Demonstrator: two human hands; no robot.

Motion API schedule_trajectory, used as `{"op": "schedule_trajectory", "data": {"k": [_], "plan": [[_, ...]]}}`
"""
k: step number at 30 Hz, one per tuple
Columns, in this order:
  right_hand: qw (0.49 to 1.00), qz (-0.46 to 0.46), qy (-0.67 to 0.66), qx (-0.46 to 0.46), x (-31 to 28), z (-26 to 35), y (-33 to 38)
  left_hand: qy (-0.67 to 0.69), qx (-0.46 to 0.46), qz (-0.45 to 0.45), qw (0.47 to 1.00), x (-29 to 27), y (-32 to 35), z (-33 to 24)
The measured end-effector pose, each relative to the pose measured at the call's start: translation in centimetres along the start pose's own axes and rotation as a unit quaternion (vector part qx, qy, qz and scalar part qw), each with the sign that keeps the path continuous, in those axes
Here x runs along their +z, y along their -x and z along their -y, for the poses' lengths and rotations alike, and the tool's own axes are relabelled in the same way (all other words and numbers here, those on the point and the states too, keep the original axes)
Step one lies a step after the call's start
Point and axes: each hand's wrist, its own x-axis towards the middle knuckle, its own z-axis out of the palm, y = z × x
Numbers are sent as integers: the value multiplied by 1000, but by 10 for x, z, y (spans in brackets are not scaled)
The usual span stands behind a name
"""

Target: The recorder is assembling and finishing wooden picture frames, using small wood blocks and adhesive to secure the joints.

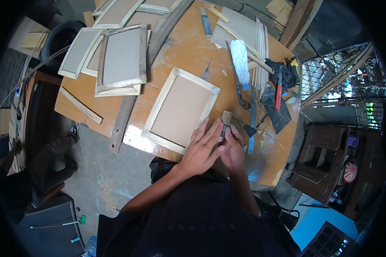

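Observation:
My right hand [233,150] is closed on a small wooden block [227,116] with a dark grey band around its lower part, its thumb resting along the side. My left hand [201,147] has its fingers stretched out, the fingertips reaching the block's left side and the edge of a picture frame. That pale wooden picture frame [159,100] lies tilted on the orange-brown table just left of the hands, with a tan backing panel [182,109] inside it. Fingers hide part of the block's lower end.
More wooden frames [123,55] are stacked at the far left. To the right lie a handsaw [240,92], a flat metal blade [251,122], a red-handled tool [278,90], thin wooden strips [261,55] and a dark sheet [276,109]. A person [43,158] sits at left.

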Motion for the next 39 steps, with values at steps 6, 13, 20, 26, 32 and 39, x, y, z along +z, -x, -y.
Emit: {"op": "schedule_trajectory", "data": {"k": [6,13,20,26,32,39], "plan": [[997,16,-74,25,-9,6,0,-74,60,60,994,-7,13,0],[999,-3,-54,-5,4,6,5,-55,51,54,996,-10,-13,-7],[997,-69,-18,-4,-9,6,1,-62,64,108,990,4,5,4],[997,-81,16,6,13,-2,2,-21,25,71,997,-3,-1,8],[990,-78,100,-55,1,-8,-23,-56,-96,-82,990,-27,-13,50],[920,-56,379,-85,12,-5,-61,-330,-42,-157,930,-76,-63,168]]}}
